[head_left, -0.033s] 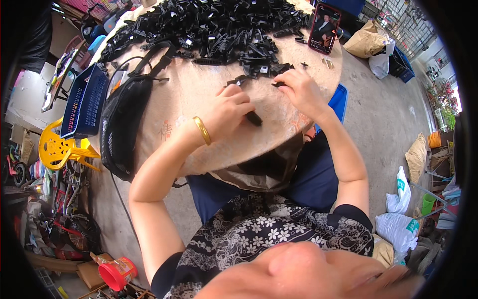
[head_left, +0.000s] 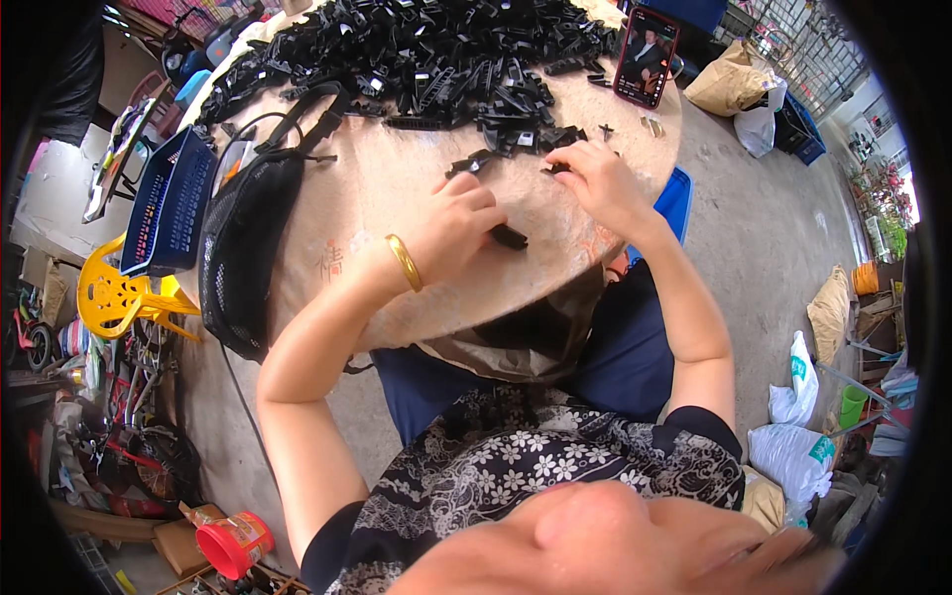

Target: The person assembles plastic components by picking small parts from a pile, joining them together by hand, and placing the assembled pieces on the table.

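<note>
My left hand, with a gold bangle at its wrist, is closed on a black plastic piece above the round table. Most of that piece is hidden by the fingers; one end sticks out on the right. To its right, my right hand pinches a small dark piece between thumb and finger. Just beyond my left hand's fingertips lies another black plastic piece. A big heap of similar black plastic pieces covers the table's far side.
A phone stands at the table's far right. On the left a black mesh bag hangs over the edge, beside a blue basket and a yellow chair. Sacks lie on the floor at right.
The black piece in my left hand has turned slightly. Both hands have stayed almost in place, their fingers shifting only a little.
</note>
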`<action>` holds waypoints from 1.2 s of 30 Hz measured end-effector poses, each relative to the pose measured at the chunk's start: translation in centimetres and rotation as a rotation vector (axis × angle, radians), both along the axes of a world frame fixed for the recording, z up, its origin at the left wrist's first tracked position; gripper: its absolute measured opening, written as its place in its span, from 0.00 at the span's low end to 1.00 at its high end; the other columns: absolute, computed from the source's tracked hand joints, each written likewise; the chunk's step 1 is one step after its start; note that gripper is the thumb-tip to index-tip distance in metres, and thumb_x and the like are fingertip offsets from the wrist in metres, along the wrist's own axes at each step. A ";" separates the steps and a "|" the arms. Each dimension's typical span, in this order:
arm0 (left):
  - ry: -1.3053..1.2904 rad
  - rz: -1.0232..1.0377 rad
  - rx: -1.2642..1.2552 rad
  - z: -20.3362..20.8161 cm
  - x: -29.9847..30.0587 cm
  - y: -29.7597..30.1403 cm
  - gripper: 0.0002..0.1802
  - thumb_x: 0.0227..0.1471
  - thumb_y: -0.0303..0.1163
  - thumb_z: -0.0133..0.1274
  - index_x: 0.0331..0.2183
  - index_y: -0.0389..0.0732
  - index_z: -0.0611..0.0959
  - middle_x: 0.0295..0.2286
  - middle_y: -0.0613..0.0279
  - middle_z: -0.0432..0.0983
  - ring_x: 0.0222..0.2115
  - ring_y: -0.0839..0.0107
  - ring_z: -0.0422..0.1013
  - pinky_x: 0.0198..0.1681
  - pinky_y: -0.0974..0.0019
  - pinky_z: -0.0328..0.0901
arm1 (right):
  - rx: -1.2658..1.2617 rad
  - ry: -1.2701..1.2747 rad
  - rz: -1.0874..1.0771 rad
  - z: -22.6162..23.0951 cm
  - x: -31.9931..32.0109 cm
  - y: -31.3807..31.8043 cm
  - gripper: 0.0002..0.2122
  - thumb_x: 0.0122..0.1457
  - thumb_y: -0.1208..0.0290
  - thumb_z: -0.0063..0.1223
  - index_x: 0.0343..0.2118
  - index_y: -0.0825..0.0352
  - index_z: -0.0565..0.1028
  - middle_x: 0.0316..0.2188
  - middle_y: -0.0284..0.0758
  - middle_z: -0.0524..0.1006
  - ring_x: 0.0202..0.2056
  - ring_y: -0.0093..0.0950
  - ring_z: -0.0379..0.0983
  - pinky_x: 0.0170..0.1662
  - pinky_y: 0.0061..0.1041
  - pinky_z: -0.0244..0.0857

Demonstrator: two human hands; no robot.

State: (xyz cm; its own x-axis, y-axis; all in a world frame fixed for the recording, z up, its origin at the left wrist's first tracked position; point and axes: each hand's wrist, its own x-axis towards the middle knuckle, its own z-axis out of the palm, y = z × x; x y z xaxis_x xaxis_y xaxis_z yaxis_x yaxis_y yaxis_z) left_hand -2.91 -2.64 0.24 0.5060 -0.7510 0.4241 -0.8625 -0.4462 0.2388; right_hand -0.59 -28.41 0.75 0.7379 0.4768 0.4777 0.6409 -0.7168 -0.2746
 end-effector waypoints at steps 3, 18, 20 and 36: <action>0.099 0.041 0.023 -0.5 -0.5 0.0 0.15 0.37 0.21 0.56 0.34 0.40 0.81 0.35 0.59 0.71 0.40 0.59 0.66 0.45 0.63 0.63 | 0.129 0.242 0.044 0.7 -1.0 0.5 0.09 0.54 0.73 0.53 0.37 0.67 0.75 0.33 0.38 0.75 0.36 0.35 0.72 0.41 0.29 0.67; 0.303 0.273 -0.170 -1.0 -0.1 0.6 0.14 0.40 0.28 0.62 0.33 0.38 0.79 0.30 0.55 0.72 0.30 0.60 0.71 0.35 0.63 0.67 | 0.127 0.179 0.077 0.7 -1.0 1.0 0.11 0.49 0.70 0.60 0.36 0.66 0.77 0.31 0.37 0.75 0.32 0.34 0.70 0.37 0.29 0.67; 0.482 0.324 -0.088 0.3 -0.4 1.0 0.13 0.38 0.31 0.63 0.30 0.38 0.79 0.31 0.52 0.73 0.35 0.54 0.71 0.39 0.59 0.66 | 0.122 0.098 0.126 1.0 -1.6 1.9 0.11 0.47 0.70 0.61 0.35 0.65 0.78 0.30 0.36 0.75 0.33 0.35 0.70 0.38 0.30 0.66; 0.410 0.171 -0.217 -0.9 0.4 0.5 0.13 0.34 0.27 0.66 0.27 0.35 0.82 0.23 0.57 0.73 0.25 0.63 0.71 0.30 0.65 0.67 | 0.069 0.183 0.387 0.8 -1.4 4.3 0.10 0.43 0.70 0.60 0.29 0.67 0.78 0.25 0.38 0.73 0.32 0.38 0.70 0.36 0.34 0.64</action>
